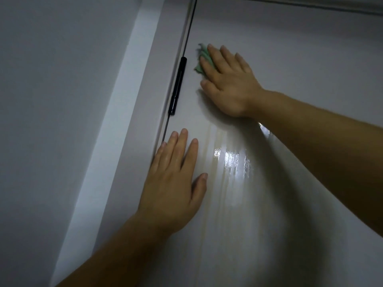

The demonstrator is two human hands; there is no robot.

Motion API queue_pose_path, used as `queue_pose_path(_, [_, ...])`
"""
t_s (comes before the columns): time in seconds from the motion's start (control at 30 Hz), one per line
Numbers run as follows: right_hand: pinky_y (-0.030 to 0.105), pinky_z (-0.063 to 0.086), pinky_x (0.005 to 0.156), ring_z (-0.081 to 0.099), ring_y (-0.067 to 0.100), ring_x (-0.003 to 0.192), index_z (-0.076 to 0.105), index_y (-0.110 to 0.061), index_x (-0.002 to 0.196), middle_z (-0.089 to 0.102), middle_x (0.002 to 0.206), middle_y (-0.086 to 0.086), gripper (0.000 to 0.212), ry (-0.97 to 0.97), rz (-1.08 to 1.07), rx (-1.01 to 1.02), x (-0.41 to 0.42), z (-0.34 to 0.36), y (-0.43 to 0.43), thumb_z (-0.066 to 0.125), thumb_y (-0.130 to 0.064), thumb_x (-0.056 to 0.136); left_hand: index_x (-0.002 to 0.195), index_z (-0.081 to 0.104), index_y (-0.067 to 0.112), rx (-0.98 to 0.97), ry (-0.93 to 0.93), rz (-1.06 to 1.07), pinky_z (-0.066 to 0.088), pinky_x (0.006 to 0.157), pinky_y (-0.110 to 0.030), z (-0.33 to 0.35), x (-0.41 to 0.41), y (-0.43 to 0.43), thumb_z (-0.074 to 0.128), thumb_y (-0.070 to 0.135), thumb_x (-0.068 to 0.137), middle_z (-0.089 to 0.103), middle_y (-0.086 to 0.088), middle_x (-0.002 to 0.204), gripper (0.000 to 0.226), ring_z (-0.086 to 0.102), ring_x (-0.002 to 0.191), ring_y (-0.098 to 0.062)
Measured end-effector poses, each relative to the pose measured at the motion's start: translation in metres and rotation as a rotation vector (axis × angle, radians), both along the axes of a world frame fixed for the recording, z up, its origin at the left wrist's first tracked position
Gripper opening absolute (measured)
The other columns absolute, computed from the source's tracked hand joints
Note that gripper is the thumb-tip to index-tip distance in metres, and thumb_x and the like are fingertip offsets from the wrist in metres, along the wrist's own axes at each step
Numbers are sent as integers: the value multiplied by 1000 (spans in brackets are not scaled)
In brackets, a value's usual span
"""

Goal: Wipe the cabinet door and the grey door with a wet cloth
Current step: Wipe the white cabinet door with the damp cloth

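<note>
Two bare hands flat on a wet grey door (290,183), the green cloth (202,59) under the right one.

The door runs out of frame to the right and below, so its full extent cannot be told, and the cabinet door cannot be picked out anywhere in this view; the pale door frame (116,112) to the left is also cut off at the bottom, with a black hinge (177,85) in the gap between frame and door. Wet streaks (230,160) glisten between the two forearms. The left hand (172,183) lies palm-down beside the door's hinge edge, fingers straight and slightly spread, thumb out. The right hand (228,83) presses the cloth against the door near the hinge, fingers extended and a little apart (most of the cloth is hidden beneath them, only a crumpled edge showing).
</note>
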State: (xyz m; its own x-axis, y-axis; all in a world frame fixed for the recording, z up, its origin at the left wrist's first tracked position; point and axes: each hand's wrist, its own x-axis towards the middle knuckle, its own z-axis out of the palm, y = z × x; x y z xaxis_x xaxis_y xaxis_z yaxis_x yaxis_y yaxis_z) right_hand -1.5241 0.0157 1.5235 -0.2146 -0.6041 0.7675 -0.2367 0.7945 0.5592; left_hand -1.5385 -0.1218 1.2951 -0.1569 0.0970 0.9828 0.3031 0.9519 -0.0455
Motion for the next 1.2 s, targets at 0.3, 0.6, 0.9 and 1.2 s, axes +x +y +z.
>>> queue_pose_path(0.3, [40,-8,126,-12,20,156,1,-27,163,-6,171,-1,65,26,-28,399,2,-72,33,12,-51,103,160,27,9,-38,90,-1,12,127,-47,-43,-2,-2,39,44,101,14,-13,170,71,8,158,-31])
queue_pose_path(0.6, [43,-5,127,-8,22,157,10,-27,163,-1,171,-1,64,-9,18,408,4,-103,29,12,-49,103,160,28,10,-26,103,-28,15,127,-52,-43,-4,-2,41,44,101,15,-13,170,70,9,158,-31])
queue_pose_path(0.9, [50,2,127,-1,29,157,15,-22,163,3,171,7,69,60,-20,105,2,-115,60,17,-52,101,158,36,15,16,90,-50,16,127,-52,-40,1,2,39,41,101,19,-12,170,63,10,158,-31])
queue_pose_path(1.2, [49,-2,126,-6,26,157,9,-25,163,-3,171,4,67,27,-60,-193,1,-79,92,15,-51,101,157,38,16,70,63,-47,19,125,-58,-38,3,10,36,43,101,21,-14,169,62,10,158,-33])
